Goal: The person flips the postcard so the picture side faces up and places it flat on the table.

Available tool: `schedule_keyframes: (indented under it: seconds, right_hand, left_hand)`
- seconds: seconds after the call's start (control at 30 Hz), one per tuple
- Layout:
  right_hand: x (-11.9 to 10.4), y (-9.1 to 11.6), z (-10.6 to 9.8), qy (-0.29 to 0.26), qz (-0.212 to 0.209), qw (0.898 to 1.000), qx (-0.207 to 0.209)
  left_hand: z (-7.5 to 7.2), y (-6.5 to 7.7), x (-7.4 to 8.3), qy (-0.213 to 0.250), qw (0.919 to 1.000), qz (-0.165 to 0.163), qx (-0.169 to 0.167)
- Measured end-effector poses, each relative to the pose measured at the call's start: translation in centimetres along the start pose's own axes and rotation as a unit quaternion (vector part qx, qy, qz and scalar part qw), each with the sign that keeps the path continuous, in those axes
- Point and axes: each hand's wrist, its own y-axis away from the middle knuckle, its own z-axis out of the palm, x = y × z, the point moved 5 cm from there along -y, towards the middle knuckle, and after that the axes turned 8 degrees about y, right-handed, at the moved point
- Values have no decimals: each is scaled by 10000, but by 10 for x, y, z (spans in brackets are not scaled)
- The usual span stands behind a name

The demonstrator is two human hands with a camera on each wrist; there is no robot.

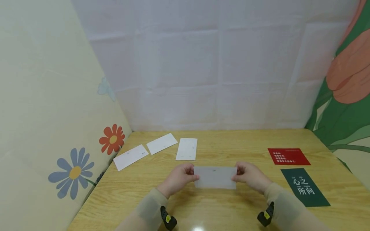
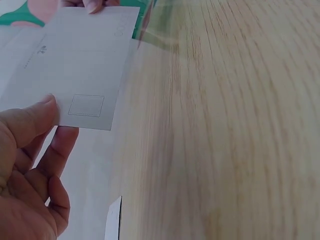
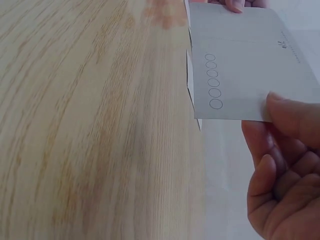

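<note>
A white postcard (image 1: 215, 179) is held up over the near middle of the table, its long side running left to right. My left hand (image 1: 180, 177) pinches its left end, thumb on the face towards me and fingers behind. At the opposite end, my right hand (image 1: 251, 175) grips it the same way. The left wrist view shows a printed stamp box on the postcard (image 2: 80, 55) close to the left thumb. A row of small ovals runs along the postcard's edge (image 3: 240, 65) in the right wrist view.
Three white cards lie at the back left: one far left (image 1: 130, 158), one beside it (image 1: 162, 143), one nearer the middle (image 1: 186, 149). A red card (image 1: 292, 157) and a dark green card (image 1: 303, 189) lie on the right of the wooden table (image 1: 231, 144). A white cloth (image 1: 185, 64) hangs behind.
</note>
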Motion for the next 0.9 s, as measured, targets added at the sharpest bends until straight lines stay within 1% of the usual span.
schedule_keyframes:
  seconds: [0.23,0.4,0.7,0.9]
  right_hand:
    - [-2,0,-1,24,-249,9997,-74]
    - [-3,1,-1,57,-287,9995,-92]
    - [-2,3,-1,7,-607,9981,-81]
    - [-1,3,0,139,-627,9979,-40]
  left_hand:
    - [-1,-1,-1,-113,9999,83,41]
    - [0,-1,-1,-305,9994,177,58]
    - [1,-2,0,-633,9976,283,82]
    - [1,-2,1,-701,9968,385,37]
